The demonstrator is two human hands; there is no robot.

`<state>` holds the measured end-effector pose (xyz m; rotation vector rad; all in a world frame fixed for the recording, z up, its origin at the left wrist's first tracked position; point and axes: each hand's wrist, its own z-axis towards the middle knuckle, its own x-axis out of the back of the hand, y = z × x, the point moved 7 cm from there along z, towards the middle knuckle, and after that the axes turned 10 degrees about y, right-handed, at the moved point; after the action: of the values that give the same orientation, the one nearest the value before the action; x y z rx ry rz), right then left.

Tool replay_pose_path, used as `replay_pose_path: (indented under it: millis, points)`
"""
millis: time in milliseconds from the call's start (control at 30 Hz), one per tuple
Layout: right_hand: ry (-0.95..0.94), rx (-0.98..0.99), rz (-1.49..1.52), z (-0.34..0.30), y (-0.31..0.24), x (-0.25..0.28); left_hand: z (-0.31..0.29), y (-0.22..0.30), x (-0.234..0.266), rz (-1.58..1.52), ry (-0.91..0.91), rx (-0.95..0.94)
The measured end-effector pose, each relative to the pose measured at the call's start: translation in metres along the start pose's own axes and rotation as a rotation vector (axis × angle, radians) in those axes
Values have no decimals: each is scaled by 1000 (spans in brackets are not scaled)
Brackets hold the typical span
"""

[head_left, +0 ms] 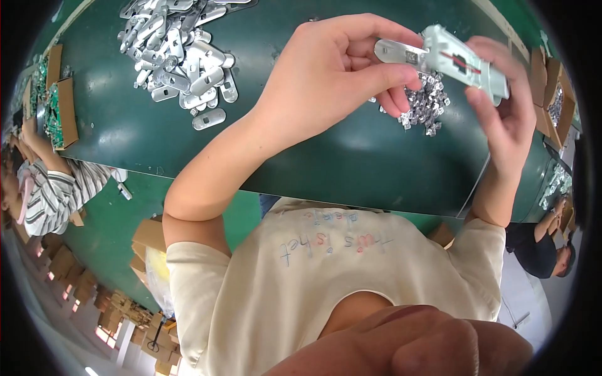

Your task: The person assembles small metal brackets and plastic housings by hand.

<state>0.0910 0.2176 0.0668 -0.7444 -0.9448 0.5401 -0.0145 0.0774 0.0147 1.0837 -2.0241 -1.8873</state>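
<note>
My left hand point(313, 81) is closed on a shiny metal plate point(390, 51), a flat strip with a rounded end and a small square feature near its other end. That other end meets a pale, whitish-green plastic tool point(464, 61); whether it is inserted or only touching, I cannot tell. Around the tool, my right hand point(505, 106) grips from the right side, its fingers slightly blurred. A red line and a dark slot show on the tool's face. Below both hands lies a heap of small metal pieces point(426, 106), partly hidden by my left fingers.
A large pile of similar metal plates point(179, 53) covers the far left of the dark green table point(357, 169). Cardboard boxes with parts stand at the left edge point(68, 113) and right edge point(555, 100). Another person point(56, 194) sits at left, one more point(539, 247) at right.
</note>
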Motion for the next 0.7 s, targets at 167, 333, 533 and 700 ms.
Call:
replay_pose_path:
  millis: [167, 333, 533, 700]
  points:
    - [-19, 84, -84, -9, -17, -8, -1, -10, -7, -1, 12, -4]
    - [-77, 136, -192, -10, -19, -13, -3, -6, -12, -43, 3, -20]
    - [-88, 96, -180, -11, -19, -21, -7, -9, -9, -84, 19, 6]
    - [-101, 111, -190, -9, -18, -24, -6, -11, -4, -47, 36, 3]
